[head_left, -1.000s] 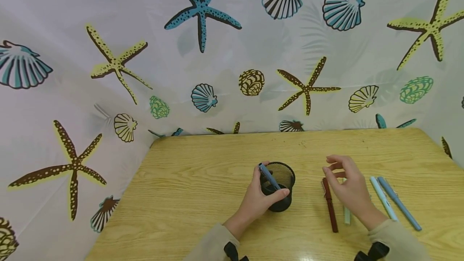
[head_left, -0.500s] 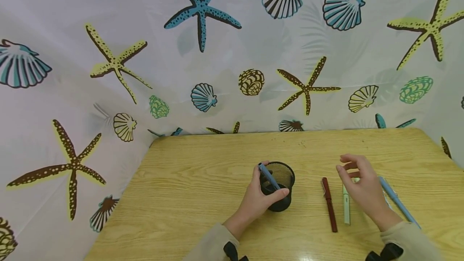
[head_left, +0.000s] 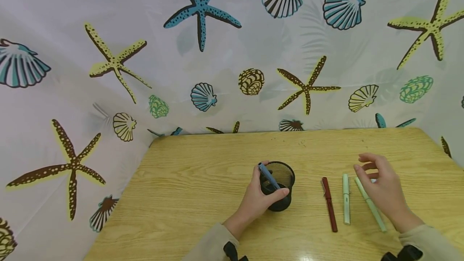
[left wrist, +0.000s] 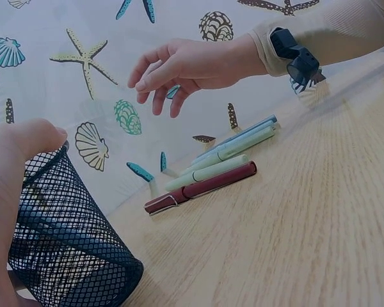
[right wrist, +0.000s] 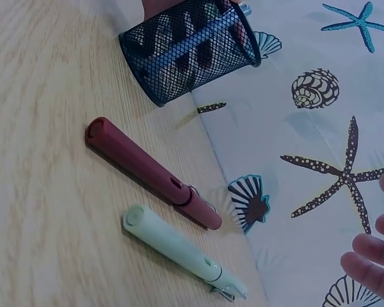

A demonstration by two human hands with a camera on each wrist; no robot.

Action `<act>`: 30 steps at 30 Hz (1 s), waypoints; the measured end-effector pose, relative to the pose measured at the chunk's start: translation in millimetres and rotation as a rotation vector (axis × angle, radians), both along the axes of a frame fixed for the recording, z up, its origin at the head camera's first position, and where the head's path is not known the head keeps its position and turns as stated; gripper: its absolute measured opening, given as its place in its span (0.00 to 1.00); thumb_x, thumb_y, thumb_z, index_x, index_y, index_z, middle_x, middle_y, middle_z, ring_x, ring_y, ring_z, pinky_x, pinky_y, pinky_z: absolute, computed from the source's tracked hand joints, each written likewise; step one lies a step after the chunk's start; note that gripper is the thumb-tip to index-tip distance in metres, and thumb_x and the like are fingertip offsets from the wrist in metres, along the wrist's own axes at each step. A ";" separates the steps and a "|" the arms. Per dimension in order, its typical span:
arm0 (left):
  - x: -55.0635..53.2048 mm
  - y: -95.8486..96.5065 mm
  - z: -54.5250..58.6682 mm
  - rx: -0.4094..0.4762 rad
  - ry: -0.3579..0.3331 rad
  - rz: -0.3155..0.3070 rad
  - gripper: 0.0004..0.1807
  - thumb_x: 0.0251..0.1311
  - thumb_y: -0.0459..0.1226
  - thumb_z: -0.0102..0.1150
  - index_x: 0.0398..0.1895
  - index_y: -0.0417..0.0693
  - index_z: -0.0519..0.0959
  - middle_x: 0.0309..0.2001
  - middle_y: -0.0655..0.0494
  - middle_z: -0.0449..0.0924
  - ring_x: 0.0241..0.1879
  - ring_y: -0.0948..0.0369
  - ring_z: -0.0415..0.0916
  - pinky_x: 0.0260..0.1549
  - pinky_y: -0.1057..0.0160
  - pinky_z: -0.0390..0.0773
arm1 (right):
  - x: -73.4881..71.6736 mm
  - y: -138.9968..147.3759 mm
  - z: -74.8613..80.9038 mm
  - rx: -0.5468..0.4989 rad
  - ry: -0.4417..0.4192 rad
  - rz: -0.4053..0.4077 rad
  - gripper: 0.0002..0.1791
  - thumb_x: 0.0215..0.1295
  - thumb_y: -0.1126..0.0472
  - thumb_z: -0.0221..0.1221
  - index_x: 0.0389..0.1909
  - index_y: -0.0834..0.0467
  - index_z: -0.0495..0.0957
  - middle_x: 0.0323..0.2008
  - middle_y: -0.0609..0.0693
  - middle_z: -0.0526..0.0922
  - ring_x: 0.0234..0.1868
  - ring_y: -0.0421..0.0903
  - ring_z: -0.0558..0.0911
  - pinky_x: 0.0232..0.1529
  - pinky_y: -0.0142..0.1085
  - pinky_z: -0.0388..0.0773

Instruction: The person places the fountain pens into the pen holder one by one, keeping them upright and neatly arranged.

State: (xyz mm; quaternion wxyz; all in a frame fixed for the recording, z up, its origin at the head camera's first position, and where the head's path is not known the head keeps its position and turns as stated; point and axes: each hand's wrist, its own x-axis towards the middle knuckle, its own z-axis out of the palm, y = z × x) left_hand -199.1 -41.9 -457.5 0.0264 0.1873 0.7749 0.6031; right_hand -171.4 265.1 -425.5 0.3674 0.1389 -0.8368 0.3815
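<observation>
My left hand (head_left: pixel 255 196) grips a black mesh pen cup (head_left: pixel 281 205), thumb on the near side and fingers around the left. A blue pen (head_left: pixel 268 175) leans inside it. Raised over the pens at the right, my right hand (head_left: pixel 385 188) holds nothing, its fingers loosely bent. Below and left of it lie a dark red pen (head_left: pixel 329 204), a pale green pen (head_left: pixel 346 199) and a second pale green pen (head_left: pixel 370 204). The right hand and forearm hide the blue pens in the head view; a blue pen (left wrist: pixel 264 121) shows behind the others in the left wrist view.
All of this stands on a wood-grain table (head_left: pixel 188 196). A white cloth (head_left: pixel 232 43) printed with starfish and shells hangs behind the table and along its sides. A dark wrist strap (left wrist: pixel 297 56) sits on the right sleeve.
My right hand has moved steadily right, from above the first green pen to above the pens farther right, uncovering both pale green pens. The left hand and cup have stayed put.
</observation>
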 end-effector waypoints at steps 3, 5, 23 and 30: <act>-0.3 0.2 -0.4 -0.003 -0.002 -0.001 0.43 0.51 0.53 0.65 0.67 0.75 0.50 0.65 0.46 0.58 0.61 0.53 0.60 0.53 0.44 0.63 | 1.8 5.6 1.3 -0.001 -0.016 -0.015 0.20 0.54 0.77 0.61 0.50 0.69 0.73 0.41 0.57 0.76 0.38 0.25 0.70 0.32 0.17 0.68; -0.4 0.4 -0.8 -0.002 -0.004 -0.003 0.43 0.52 0.52 0.65 0.67 0.74 0.50 0.65 0.46 0.59 0.61 0.53 0.61 0.53 0.44 0.64 | 2.7 9.2 1.5 0.004 -0.024 -0.024 0.20 0.54 0.76 0.61 0.50 0.69 0.73 0.41 0.58 0.76 0.38 0.25 0.70 0.32 0.17 0.67; -0.9 0.7 2.8 -0.004 -0.017 0.002 0.43 0.51 0.53 0.66 0.66 0.76 0.50 0.65 0.47 0.59 0.61 0.55 0.61 0.53 0.45 0.64 | 6.6 44.2 5.8 -0.018 -0.081 -0.143 0.16 0.60 0.68 0.59 0.49 0.67 0.74 0.38 0.56 0.76 0.35 0.22 0.68 0.29 0.16 0.66; -0.5 1.1 2.7 -0.003 -0.023 -0.005 0.43 0.52 0.51 0.65 0.67 0.74 0.50 0.65 0.46 0.58 0.61 0.53 0.60 0.52 0.44 0.64 | -2.8 74.4 -21.0 0.044 -0.235 -0.251 0.22 0.65 0.58 0.57 0.56 0.65 0.70 0.42 0.58 0.75 0.33 0.34 0.71 0.25 0.24 0.70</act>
